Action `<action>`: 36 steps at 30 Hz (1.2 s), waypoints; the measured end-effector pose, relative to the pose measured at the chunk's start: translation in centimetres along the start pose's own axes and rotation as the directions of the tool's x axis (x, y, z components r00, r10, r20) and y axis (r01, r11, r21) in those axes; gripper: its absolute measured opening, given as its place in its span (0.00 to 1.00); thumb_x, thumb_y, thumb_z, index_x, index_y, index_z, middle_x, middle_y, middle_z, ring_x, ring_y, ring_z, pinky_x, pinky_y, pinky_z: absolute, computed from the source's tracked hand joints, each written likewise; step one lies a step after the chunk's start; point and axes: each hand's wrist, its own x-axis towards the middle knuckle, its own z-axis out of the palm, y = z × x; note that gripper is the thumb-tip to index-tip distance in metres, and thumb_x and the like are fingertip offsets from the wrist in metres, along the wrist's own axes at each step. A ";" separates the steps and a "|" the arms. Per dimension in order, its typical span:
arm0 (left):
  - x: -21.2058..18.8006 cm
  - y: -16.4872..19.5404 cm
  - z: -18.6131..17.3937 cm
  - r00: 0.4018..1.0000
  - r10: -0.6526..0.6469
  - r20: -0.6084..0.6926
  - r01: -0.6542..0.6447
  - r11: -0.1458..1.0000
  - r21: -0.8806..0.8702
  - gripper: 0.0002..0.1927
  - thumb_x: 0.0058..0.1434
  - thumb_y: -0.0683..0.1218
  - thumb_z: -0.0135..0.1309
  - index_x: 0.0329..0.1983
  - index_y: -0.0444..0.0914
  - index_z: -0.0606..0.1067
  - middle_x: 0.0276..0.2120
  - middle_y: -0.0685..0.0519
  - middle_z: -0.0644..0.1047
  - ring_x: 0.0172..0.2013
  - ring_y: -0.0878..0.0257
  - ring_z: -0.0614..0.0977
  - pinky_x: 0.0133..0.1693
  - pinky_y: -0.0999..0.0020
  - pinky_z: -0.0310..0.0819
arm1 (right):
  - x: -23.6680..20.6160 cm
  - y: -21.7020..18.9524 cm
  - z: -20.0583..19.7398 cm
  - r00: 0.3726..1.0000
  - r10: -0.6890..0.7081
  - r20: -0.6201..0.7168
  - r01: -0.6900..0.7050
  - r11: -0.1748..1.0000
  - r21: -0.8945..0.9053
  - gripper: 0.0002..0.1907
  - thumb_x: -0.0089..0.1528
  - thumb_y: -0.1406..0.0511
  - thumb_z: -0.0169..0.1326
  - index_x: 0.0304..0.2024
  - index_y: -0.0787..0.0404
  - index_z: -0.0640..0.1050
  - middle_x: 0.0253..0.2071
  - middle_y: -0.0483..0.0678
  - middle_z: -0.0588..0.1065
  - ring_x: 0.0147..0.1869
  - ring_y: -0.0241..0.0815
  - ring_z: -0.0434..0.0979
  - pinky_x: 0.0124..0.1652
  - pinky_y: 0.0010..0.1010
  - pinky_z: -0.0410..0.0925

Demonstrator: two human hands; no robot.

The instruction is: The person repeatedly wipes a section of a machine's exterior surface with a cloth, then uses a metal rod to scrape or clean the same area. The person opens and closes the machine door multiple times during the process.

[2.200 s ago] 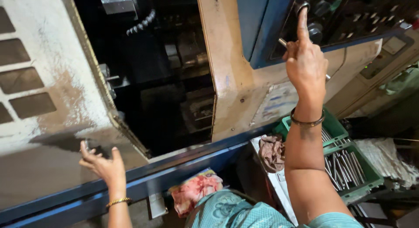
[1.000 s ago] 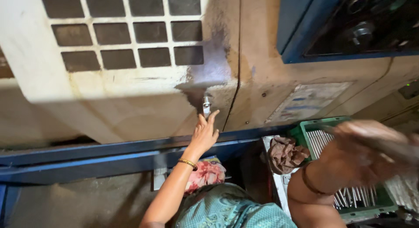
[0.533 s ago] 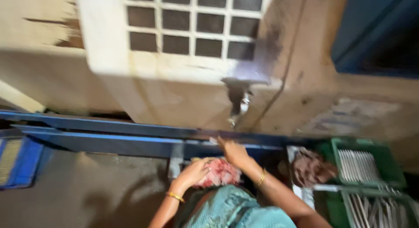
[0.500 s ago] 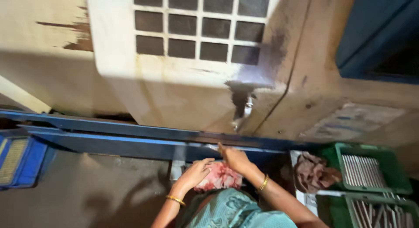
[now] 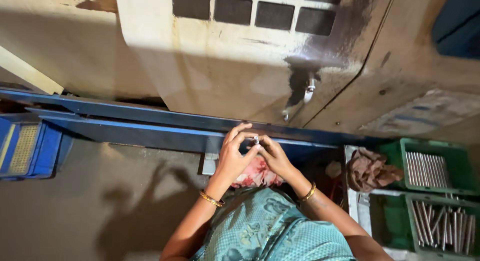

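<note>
My left hand (image 5: 233, 157) and my right hand (image 5: 274, 157) meet in front of me, just below the blue rail (image 5: 150, 128) of the machine. Between the fingertips of both hands sits a small shiny metal part (image 5: 256, 140). A pink and red cloth (image 5: 256, 175) lies under my hands. The beige sliding door (image 5: 235, 76) of the machine is closed above, with its metal handle (image 5: 308, 90) up and to the right of my hands.
Two green crates (image 5: 450, 166) of several metal rods (image 5: 425, 168) stand at the right, with a brown rag (image 5: 369, 170) beside them. A blue crate (image 5: 27, 148) stands at the far left. Grey floor (image 5: 100, 206) lies at lower left.
My view has shifted and the door has gone from open to closed. My right hand came down from the control panel, my left hand left the door handle, and both now meet on the small part.
</note>
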 end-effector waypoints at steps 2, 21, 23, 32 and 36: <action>-0.4 1.0 -0.3 0.999 0.041 0.016 -0.042 0.998 0.055 0.16 0.54 0.46 0.66 0.46 0.39 0.80 0.59 0.48 0.76 0.64 0.47 0.73 0.64 0.53 0.65 | -0.6 0.0 0.2 0.999 0.023 -0.034 -0.026 0.994 -0.110 0.12 0.69 0.74 0.51 0.56 0.66 0.74 0.47 0.51 0.78 0.52 0.40 0.75 0.54 0.33 0.70; -0.7 2.2 0.2 0.996 0.086 -0.014 -0.083 0.983 0.162 0.10 0.59 0.50 0.63 0.33 0.39 0.79 0.54 0.50 0.79 0.63 0.47 0.75 0.62 0.51 0.64 | -1.1 -1.7 0.5 0.988 -0.152 0.026 0.154 0.957 -0.248 0.18 0.64 0.78 0.49 0.55 0.66 0.76 0.54 0.55 0.79 0.58 0.49 0.82 0.55 0.34 0.73; -0.7 2.1 0.2 0.996 0.085 -0.005 -0.084 0.987 0.139 0.09 0.59 0.49 0.63 0.33 0.39 0.79 0.54 0.50 0.80 0.62 0.47 0.75 0.61 0.51 0.64 | -1.2 -2.0 0.4 0.986 -0.165 0.023 0.165 0.949 -0.268 0.17 0.66 0.77 0.51 0.57 0.66 0.76 0.55 0.55 0.79 0.59 0.51 0.82 0.55 0.34 0.73; -0.3 2.1 0.1 0.999 0.027 0.033 -0.029 0.998 0.057 0.10 0.63 0.48 0.58 0.34 0.36 0.80 0.53 0.49 0.81 0.62 0.48 0.75 0.62 0.53 0.64 | -1.4 -1.8 0.3 0.997 -0.055 -0.052 0.036 0.949 -0.313 0.15 0.65 0.75 0.53 0.54 0.65 0.76 0.44 0.53 0.81 0.45 0.47 0.85 0.44 0.32 0.74; -0.3 2.0 0.3 0.999 0.023 0.044 -0.026 0.998 0.053 0.11 0.64 0.47 0.58 0.33 0.35 0.80 0.53 0.48 0.81 0.62 0.47 0.75 0.61 0.53 0.64 | -1.4 -1.7 0.1 0.991 -0.127 -0.041 0.108 0.943 -0.314 0.14 0.65 0.76 0.53 0.53 0.65 0.75 0.43 0.54 0.81 0.44 0.47 0.85 0.43 0.32 0.74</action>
